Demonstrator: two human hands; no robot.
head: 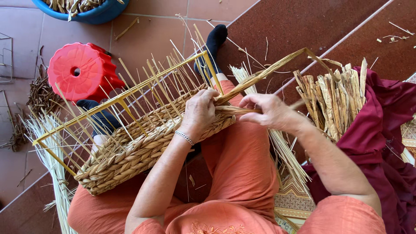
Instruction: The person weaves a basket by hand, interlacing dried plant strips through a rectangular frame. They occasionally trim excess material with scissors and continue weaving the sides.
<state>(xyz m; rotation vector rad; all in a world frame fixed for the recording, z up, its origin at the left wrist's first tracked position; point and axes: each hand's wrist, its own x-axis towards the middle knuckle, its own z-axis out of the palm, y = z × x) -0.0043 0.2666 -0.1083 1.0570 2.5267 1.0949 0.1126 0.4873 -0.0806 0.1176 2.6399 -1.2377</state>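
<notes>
Clearly mid-weave: half-woven basket [130, 151] propped across the lap on orange trousers [242, 173], plaited wall done low down, thin upright stakes [151, 82] standing free above it inside a yellow wire frame [117, 97]. Left hand [200, 110] clenched over the basket's rim at the near corner, grip pinning the last plait down. Right hand [271, 112] closed on the working strand [236, 110], fingers pinching it taut just beside the left hand. Strand runs on upward as a long twisted length [264, 73] toward the brown mat [303, 26].

Likely trouble, judged from this:
- Strand splitting or snapping at the pinch, if pulled hard while dry and sharply bent round a stake.
- Slack creeping into the last row, if the left hand's hold eases before the strand is locked; wall then loose and uneven at that corner.
- Thin stakes kinking or springing out of line, crowded as they are beside the left wrist and its bracelet [185, 137].
- Basket sliding off the lap toward the tiled floor [147, 30], held only by one hand and the knees, tilted as it is.
- Long free end catching on the bundle of dried leaf strips [331, 97] lying on the maroon cloth [385, 125] near the right forearm, dragging strips along.

Red plastic stool [82, 71] and blue tub [93, 13] well apart, no part in any of this.
</notes>
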